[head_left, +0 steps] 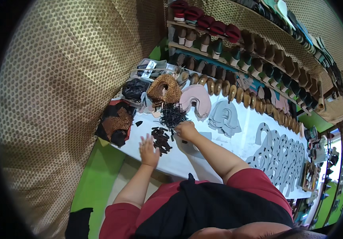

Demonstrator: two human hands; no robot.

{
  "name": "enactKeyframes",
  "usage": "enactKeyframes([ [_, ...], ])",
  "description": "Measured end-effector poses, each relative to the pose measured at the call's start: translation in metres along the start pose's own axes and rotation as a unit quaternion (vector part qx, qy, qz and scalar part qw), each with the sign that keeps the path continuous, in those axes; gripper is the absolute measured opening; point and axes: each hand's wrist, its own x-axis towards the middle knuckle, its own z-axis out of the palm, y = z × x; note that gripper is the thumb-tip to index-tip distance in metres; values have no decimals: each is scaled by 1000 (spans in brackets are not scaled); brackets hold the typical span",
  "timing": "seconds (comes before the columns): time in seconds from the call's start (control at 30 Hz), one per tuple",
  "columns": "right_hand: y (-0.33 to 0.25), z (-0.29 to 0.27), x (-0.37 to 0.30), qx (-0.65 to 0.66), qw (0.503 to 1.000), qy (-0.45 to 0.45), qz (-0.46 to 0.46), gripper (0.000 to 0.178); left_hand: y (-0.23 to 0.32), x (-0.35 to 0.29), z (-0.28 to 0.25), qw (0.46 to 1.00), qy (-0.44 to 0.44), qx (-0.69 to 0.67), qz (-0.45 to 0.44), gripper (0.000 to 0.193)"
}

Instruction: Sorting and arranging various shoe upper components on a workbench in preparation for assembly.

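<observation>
My left hand (149, 152) lies at the near edge of the white table (137, 142), fingers spread, beside a pile of short dark strips (162, 140). At the right of that pile, my right hand (186, 130) has its fingers curled together at the lower edge of a heap of thin black pieces (173, 115). What its fingertips hold, if anything, is too small to make out. A small black piece (184, 142) lies just below the right hand. Another black piece (139, 123), roughly triangular, lies left of the strips.
Behind the heap are stacked leopard-print pieces (164, 90) and pink curved pieces (195, 99). Grey cut pieces (224, 118) and grey pieces with dark marks (277, 155) cover the right side. Shoe lasts (232, 92) line the back, below shelves of shoes (235, 55). A patterned curtain (68, 87) hangs left.
</observation>
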Motion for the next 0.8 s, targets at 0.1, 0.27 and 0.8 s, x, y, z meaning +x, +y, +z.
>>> enactKeyframes([
  [0.1, -17, 17, 11, 14, 995, 92, 21, 19, -46, 7, -5, 997, 39, 44, -44, 75],
  [0.27, -48, 31, 29, -2, 984, 176, 12, 17, -68, 12, 0, 1000, 6, 28, 3, 74],
  [0.8, -23, 19, -3, 158, 956, 191, 154, 17, -67, 15, -3, 997, -68, 18, 10, 70],
])
